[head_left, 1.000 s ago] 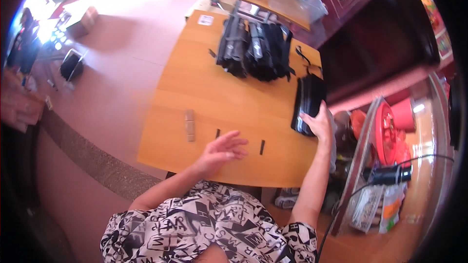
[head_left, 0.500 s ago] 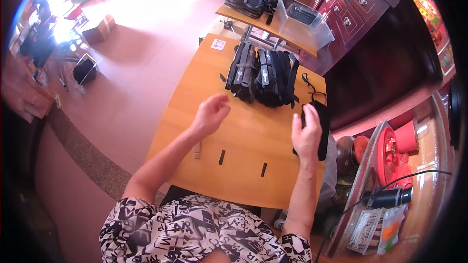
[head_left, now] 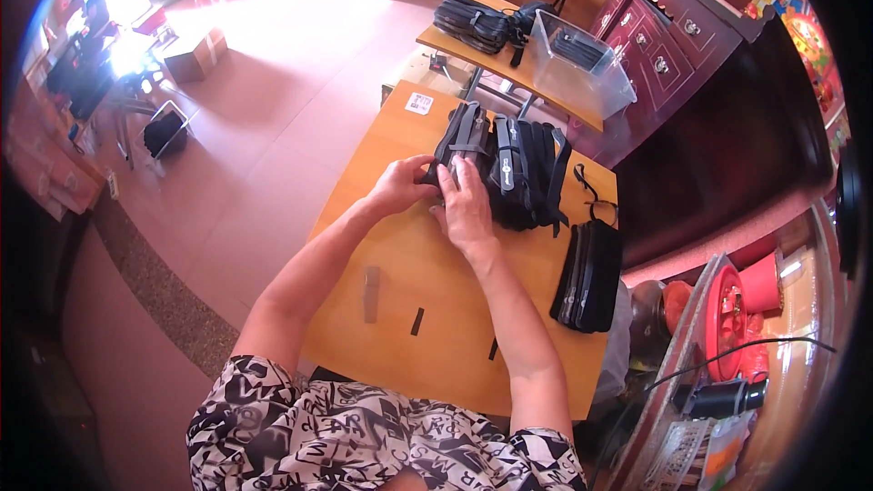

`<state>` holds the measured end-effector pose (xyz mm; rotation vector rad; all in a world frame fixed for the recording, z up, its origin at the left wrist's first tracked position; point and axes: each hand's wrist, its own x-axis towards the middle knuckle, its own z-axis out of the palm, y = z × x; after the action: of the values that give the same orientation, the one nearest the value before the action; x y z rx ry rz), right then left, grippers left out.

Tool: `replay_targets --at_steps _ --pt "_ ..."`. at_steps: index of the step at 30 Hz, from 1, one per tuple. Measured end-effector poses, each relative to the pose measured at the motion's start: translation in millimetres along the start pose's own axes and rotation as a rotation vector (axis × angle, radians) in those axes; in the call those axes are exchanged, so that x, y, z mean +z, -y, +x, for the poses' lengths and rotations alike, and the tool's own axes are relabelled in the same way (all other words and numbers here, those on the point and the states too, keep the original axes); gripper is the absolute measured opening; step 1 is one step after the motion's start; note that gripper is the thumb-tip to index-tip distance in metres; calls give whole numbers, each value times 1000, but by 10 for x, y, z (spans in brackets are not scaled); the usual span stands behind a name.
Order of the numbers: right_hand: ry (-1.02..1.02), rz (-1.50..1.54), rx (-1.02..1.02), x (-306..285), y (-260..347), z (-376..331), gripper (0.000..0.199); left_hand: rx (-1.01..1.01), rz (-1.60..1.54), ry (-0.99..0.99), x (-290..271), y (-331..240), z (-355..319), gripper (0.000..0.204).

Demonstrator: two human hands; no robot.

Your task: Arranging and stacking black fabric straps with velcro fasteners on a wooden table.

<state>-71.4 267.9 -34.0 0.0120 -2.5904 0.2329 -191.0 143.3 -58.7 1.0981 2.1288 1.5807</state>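
Note:
Two bundles of folded black fabric pieces with grey strips lie side by side on the wooden table: a left bundle [head_left: 469, 133] and a right bundle [head_left: 521, 168]. My left hand [head_left: 401, 186] is at the near left corner of the left bundle, its fingers and thumb closed on the edge. Across that bundle's near end lies my right hand [head_left: 466, 210], fingers stretched out and slightly apart, thumb off to the side. My hands hide the bundle's near end. Loose black straps hang from the right bundle's right side.
A black stack of folded fabric [head_left: 587, 275] and glasses [head_left: 596, 198] lie by the right edge of the table [head_left: 350, 345]. Behind stands a bench [head_left: 436, 36] with a clear plastic bin [head_left: 582, 68]. Shelves with red items [head_left: 726, 318] are at right. A carton [head_left: 195, 56] sits on the floor.
Both hands have moved onto the left bundle, the right one coming in leftward from above the black stack at the table's right edge. The view has shifted slightly.

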Motion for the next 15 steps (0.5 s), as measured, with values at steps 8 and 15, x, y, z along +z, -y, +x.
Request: replay_targets --at_steps 8,15 --pt "-246 -188 21 315 -18 17 30 -228 -400 -181 6 16 34 47" --pt "-219 -290 127 265 202 111 22 -327 -333 -128 -131 -154 39 45"
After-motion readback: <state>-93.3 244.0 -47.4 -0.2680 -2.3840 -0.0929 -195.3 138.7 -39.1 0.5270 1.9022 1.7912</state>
